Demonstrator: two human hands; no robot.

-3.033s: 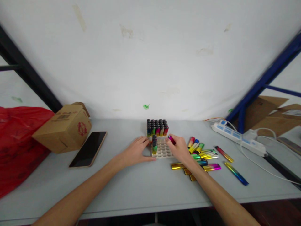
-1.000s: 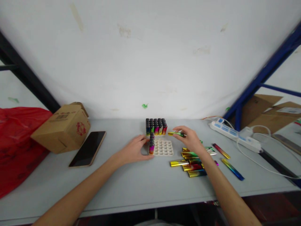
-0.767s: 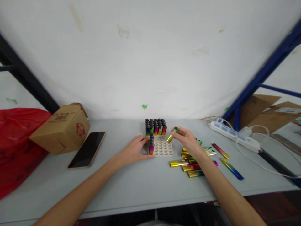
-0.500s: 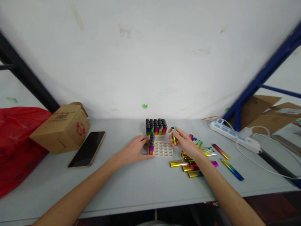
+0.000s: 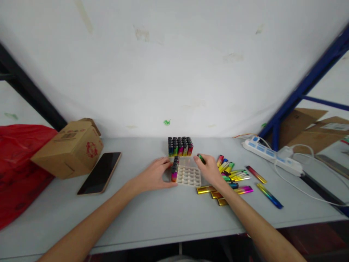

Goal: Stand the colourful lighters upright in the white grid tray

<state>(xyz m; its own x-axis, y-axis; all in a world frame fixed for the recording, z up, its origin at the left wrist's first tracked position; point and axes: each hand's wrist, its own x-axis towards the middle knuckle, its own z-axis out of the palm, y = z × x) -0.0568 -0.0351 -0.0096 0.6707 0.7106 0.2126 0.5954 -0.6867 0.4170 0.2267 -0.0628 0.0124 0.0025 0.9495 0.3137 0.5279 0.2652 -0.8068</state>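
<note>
Head view. See a white tray (image 5: 189, 176) with round pockets, set near the middle of the grey table (image 5: 152, 222). Find in it a single row of upright lighters (image 5: 175, 170), black tops up, ranked along the left edge; pockets in plain sight to the right of that row. Note left hand (image 5: 154, 177) spread wide in a bracket about the tray's left side, thumb at the near corner, fingers by the far end of the row. Note right hand (image 5: 208, 169) drawn in narrow, holding a green lighter (image 5: 201, 158) near the tray's far right corner; can make out just the upper end, cannot tell how high above the table. Behind the tray, nearer the wall, see a block of lighters (image 5: 180, 146), packed upright in close rows; cannot make out any holder beneath. To the right of the tray, partly under the right forearm, log a loose heap of lighters (image 5: 236, 177), lying flat and overlapping, with a red-and-yellow lighter (image 5: 256, 174) and a yellow-and-blue lighter (image 5: 269, 196) apart. Far left, record a cardboard box (image 5: 69, 149) beside a red bag (image 5: 24, 171); cannot see inside either.
</note>
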